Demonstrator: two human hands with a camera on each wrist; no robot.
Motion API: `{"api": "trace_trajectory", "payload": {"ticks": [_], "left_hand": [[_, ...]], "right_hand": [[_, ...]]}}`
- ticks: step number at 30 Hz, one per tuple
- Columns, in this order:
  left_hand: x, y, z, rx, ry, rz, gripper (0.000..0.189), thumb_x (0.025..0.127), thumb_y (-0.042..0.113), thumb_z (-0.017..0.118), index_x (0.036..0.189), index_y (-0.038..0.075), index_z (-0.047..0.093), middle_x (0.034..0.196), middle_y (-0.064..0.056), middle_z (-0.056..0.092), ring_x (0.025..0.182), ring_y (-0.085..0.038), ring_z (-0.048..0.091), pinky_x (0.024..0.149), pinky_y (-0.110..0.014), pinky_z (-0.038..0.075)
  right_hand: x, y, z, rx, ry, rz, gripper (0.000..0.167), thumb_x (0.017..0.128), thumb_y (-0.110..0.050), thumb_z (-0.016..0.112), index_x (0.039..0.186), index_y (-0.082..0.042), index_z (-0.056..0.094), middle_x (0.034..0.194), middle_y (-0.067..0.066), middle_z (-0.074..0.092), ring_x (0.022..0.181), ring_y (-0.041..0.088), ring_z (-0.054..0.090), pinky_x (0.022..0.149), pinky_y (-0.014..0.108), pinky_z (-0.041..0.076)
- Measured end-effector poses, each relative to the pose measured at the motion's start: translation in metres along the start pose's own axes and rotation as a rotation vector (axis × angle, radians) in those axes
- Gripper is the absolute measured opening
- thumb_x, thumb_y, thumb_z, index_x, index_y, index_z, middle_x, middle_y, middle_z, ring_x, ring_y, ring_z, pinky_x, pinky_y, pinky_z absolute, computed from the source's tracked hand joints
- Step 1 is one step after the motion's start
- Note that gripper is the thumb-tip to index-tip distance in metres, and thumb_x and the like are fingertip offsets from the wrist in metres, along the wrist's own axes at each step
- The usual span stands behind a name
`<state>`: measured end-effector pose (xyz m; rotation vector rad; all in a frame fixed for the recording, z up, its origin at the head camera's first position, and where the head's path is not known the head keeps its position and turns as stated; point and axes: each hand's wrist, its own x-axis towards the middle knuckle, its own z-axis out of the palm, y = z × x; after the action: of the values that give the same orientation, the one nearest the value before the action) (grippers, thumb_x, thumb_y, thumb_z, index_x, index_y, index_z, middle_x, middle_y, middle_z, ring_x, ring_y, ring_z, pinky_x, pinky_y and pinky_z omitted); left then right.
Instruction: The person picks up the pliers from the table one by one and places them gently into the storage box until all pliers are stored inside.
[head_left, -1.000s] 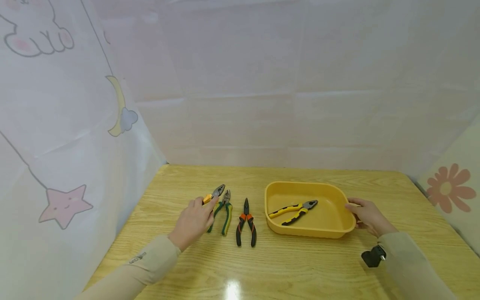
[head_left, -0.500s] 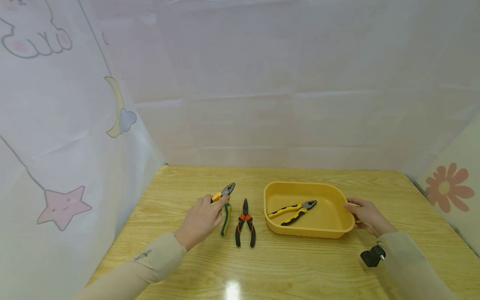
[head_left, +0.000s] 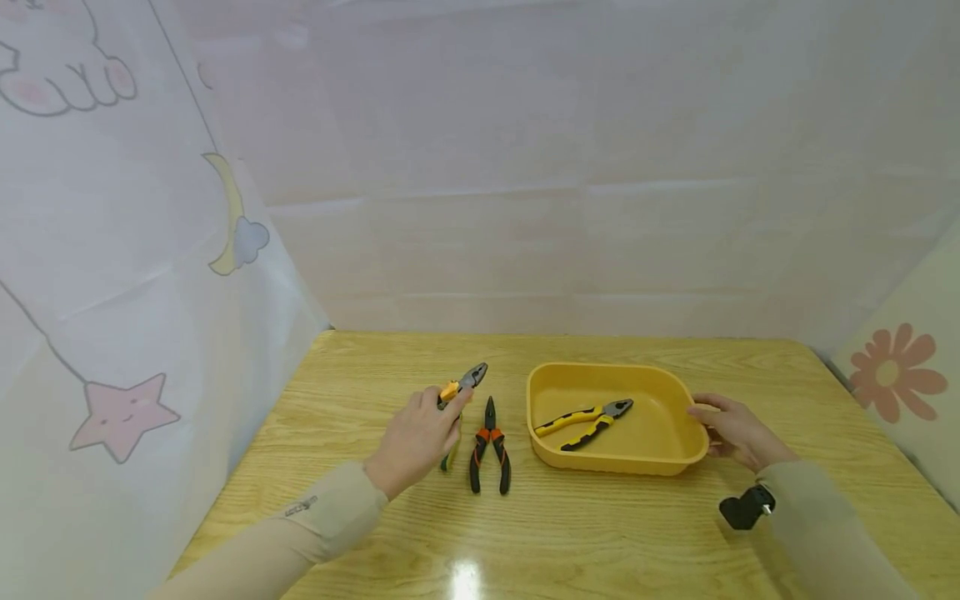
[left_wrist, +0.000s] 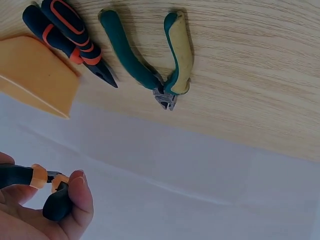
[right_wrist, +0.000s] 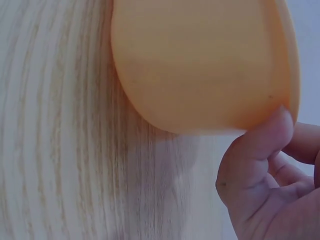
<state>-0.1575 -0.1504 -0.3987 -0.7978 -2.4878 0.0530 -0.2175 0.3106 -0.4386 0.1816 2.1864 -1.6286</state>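
Observation:
My left hand [head_left: 417,440] grips a pair of pliers [head_left: 471,377] with orange and black handles, its metal nose pointing up and to the right. In the left wrist view the handles [left_wrist: 19,175] lie between thumb and fingers, clear of the table. Green-and-yellow pliers [left_wrist: 179,55] lie on the table, mostly hidden under that hand in the head view. Just right of it are black-and-orange needle-nose pliers [head_left: 491,446]. My right hand [head_left: 738,433] pinches the right rim of a yellow plastic tray [head_left: 678,425]. Inside the tray rest yellow-and-black pliers [head_left: 592,423].
The wooden table [head_left: 570,533] reaches back to a pale hanging sheet [head_left: 480,208]. Another printed sheet [head_left: 150,317] hangs along the left side. A small black device [head_left: 746,508] sits at the right wrist.
The left hand has carried the orange-and-black pliers to the right, passing over the green-and-yellow pair towards the needle-nose pliers. The right hand keeps its hold on the tray.

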Motion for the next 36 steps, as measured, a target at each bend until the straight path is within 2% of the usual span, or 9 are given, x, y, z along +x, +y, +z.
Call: {"api": "trace_trajectory", "payload": {"ticks": [6, 11, 20, 26, 33, 36], "left_hand": [[0.005, 0.006, 0.002, 0.005, -0.007, 0.032, 0.042, 0.093, 0.019, 0.064, 0.134, 0.013, 0.056, 0.098, -0.021, 0.058, 0.068, -0.022, 0.052, 0.05, -0.023, 0.045], [0.01, 0.011, 0.004, -0.057, 0.005, 0.036, 0.041, 0.093, 0.019, 0.064, 0.133, 0.013, 0.057, 0.1, -0.022, 0.057, 0.071, -0.024, 0.055, 0.054, -0.026, 0.049], [0.019, 0.016, 0.008, -0.039, 0.049, 0.083, 0.041, 0.088, 0.021, 0.071, 0.128, 0.013, 0.06, 0.096, -0.019, 0.058, 0.064, -0.019, 0.049, 0.048, -0.023, 0.043], [0.024, 0.02, 0.01, -0.008, 0.038, 0.116, 0.042, 0.09, 0.023, 0.067, 0.13, 0.015, 0.058, 0.093, -0.015, 0.056, 0.063, -0.018, 0.045, 0.045, -0.021, 0.038], [0.031, 0.027, 0.016, 0.002, -0.01, 0.141, 0.043, 0.094, 0.025, 0.062, 0.135, 0.016, 0.054, 0.101, -0.018, 0.058, 0.072, -0.021, 0.055, 0.048, -0.022, 0.044], [0.034, 0.03, 0.018, -0.006, -0.018, 0.149, 0.043, 0.095, 0.024, 0.06, 0.137, 0.016, 0.053, 0.103, -0.018, 0.057, 0.074, -0.022, 0.056, 0.049, -0.021, 0.044]], "right_hand": [[0.002, -0.001, -0.003, 0.067, -0.036, 0.025, 0.06, 0.104, -0.021, 0.046, 0.144, 0.01, 0.015, 0.09, 0.003, 0.06, 0.073, 0.016, 0.06, 0.061, 0.028, 0.052], [0.004, -0.001, -0.005, 0.089, -0.062, 0.03, 0.056, 0.104, -0.019, 0.046, 0.141, 0.01, 0.018, 0.09, 0.003, 0.059, 0.074, 0.016, 0.059, 0.06, 0.028, 0.051], [0.008, 0.002, -0.008, 0.105, -0.069, 0.045, 0.055, 0.104, -0.021, 0.048, 0.141, 0.009, 0.021, 0.091, 0.004, 0.059, 0.074, 0.017, 0.059, 0.061, 0.029, 0.052], [0.009, 0.003, -0.008, 0.122, -0.066, 0.048, 0.051, 0.103, -0.02, 0.049, 0.138, 0.008, 0.024, 0.09, 0.004, 0.058, 0.073, 0.017, 0.059, 0.06, 0.028, 0.052], [0.007, 0.002, -0.006, 0.121, -0.063, 0.029, 0.044, 0.103, -0.02, 0.05, 0.133, 0.007, 0.031, 0.088, 0.004, 0.06, 0.072, 0.017, 0.059, 0.059, 0.029, 0.052], [0.006, 0.002, -0.004, 0.128, -0.061, 0.016, 0.039, 0.102, -0.018, 0.05, 0.129, 0.006, 0.035, 0.087, 0.004, 0.06, 0.072, 0.016, 0.06, 0.059, 0.029, 0.052]]}}
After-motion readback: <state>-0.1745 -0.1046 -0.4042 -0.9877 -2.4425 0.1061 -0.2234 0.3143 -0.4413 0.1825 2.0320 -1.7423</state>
